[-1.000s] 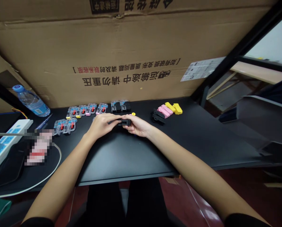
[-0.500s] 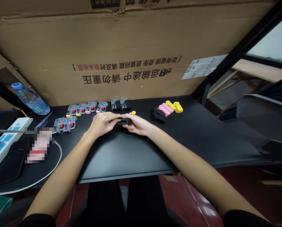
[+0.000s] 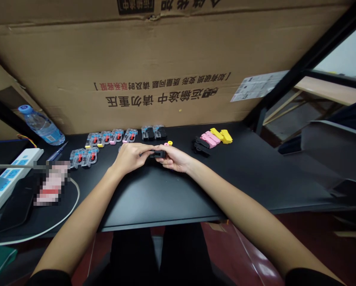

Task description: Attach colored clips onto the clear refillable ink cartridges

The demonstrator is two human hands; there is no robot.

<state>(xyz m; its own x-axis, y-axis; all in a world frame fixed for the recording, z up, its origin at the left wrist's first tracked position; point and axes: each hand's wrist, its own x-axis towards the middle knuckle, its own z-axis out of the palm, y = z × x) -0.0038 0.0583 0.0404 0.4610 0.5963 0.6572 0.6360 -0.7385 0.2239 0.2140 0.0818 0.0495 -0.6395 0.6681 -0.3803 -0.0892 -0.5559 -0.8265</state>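
Observation:
Both hands meet over the middle of the black table [image 3: 154, 198]. Between them is a small black plastic part [image 3: 157, 153], its exact kind unclear. My left hand [image 3: 132, 158] pinches its left end with thumb and fingers. My right hand [image 3: 175, 158] is closed round its right end. Just beyond the right hand lie a small yellow ring [image 3: 170, 143] and a pink one, partly hidden. Farther back are two clear cases with black parts [image 3: 153, 132]. At the back left stand several clear cases with red parts [image 3: 106, 138], with two more [image 3: 84, 157] nearer me.
Black, pink and yellow plastic pieces [image 3: 211, 140] lie at the back right. On the left are a water bottle [image 3: 43, 126], a pen [image 3: 57, 152], a white power strip [image 3: 15, 174], a dark phone-like slab [image 3: 16, 204] and a white cable [image 3: 59, 220]. Cardboard [image 3: 166, 51] walls the back.
The view has shifted slightly. Both hands keep hold of the black plastic part in nearly the same place, and the things on the table have not moved.

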